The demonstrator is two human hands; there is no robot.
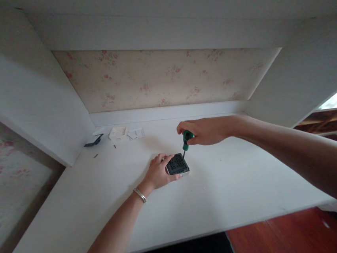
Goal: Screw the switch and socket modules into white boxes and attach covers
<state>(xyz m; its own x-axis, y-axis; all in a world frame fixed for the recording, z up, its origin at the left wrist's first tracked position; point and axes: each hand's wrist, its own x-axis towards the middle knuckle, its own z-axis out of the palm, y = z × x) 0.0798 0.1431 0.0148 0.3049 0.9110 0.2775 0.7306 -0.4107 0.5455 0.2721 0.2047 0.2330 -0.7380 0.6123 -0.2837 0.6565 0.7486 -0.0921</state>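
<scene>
The right hand (197, 131) is curled around the green and black handle of a screwdriver (185, 142), its fingers closed on the grip. The shaft slants down and slightly left, and its tip meets the top of a small dark square unit (176, 163) toward that unit's right side; what exactly the tip sits on is too small to tell. The left hand (160, 169) pinches the same unit from the left, thumb along the near edge and fingers over the far corner. The unit lies between the two forearms, near the middle of a white desktop (239, 183), its dark, detailed face upward and a pale layer showing beneath it at the near side. A silver bracelet (140, 195) circles the left wrist.

Farther off, toward the back left of the desktop, lie a pale square piece (118, 133) and, just right of it, some flat whitish pieces (136, 134). A black angled object (94, 141) rests to their left, near the side panel. Two small brown bits (96, 156) lie apart from each other in front of these. Behind the desktop rises a wall with floral paper (163, 75), framed by white panels. Below the near edge, reddish flooring (274, 235) shows at the right.
</scene>
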